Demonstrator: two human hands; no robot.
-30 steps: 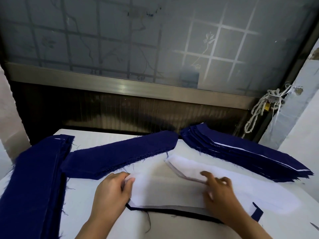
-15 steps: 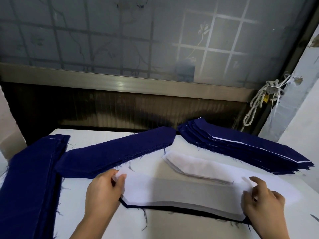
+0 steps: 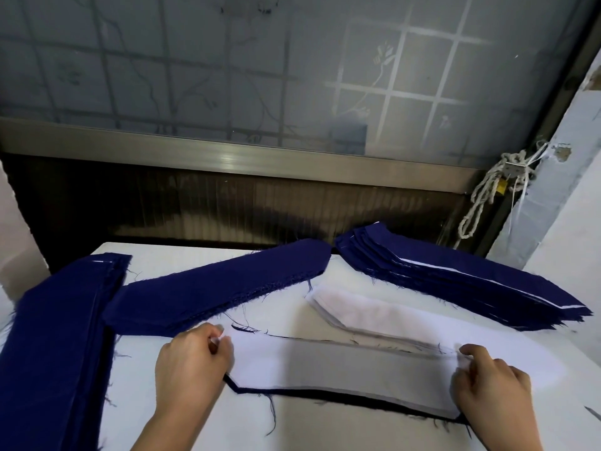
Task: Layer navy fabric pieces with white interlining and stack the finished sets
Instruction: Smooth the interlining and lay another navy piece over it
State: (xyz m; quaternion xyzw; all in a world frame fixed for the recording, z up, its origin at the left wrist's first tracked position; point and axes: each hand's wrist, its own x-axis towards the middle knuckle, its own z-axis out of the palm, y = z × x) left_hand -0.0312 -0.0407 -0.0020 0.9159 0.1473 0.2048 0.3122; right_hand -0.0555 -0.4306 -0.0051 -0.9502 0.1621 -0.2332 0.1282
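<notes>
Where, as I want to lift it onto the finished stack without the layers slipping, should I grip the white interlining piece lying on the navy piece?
At its two tapered ends, one from each side, where the left hand and right hand are, pinching the white interlining piece with the navy piece beneath: the strip is long, limp and flat.

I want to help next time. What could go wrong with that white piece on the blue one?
The left hand and right hand pinch the ends of the interlining, and the navy piece shows along its near edge, so the layers may end up crooked. Its far edge lies by the white pile, so a spare sheet could get dragged along. Loose threads near the left end might get trapped.
</notes>
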